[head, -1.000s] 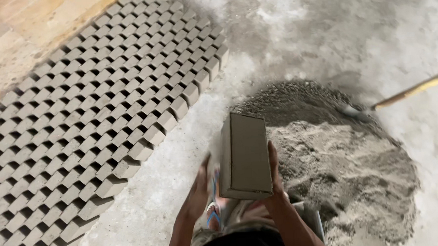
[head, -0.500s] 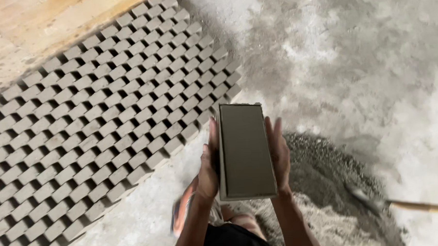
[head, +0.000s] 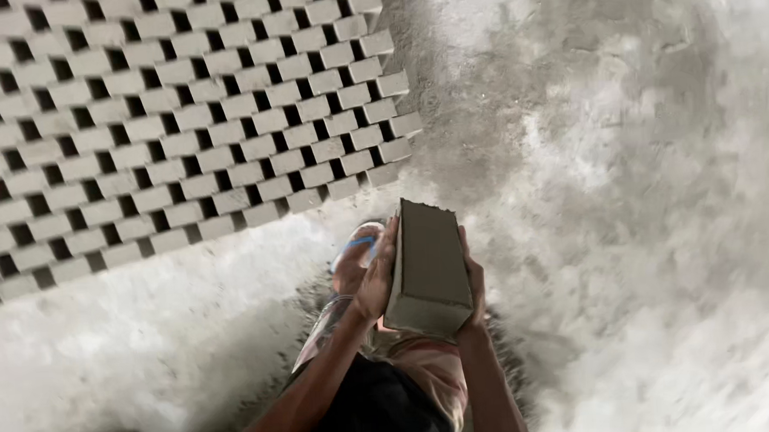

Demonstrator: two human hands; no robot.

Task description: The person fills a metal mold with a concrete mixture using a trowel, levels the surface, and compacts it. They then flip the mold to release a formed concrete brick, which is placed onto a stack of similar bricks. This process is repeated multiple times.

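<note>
Both hands, left [head: 374, 280] & right [head: 474, 283], clamp our grey block [head: 429, 265] w/ rows of laid blocks [head: 185, 129] nearby.

One held block [head: 427, 270]; two hands [head: 376, 276]; laid bricks [head: 185, 121] too many to count.

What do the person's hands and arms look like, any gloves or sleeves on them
Both are bare: no gloves on the left hand or the right hand, and no sleeves, watch or bands along the forearms. The fingers look dusted with grey powder. No rings can be made out.
</note>
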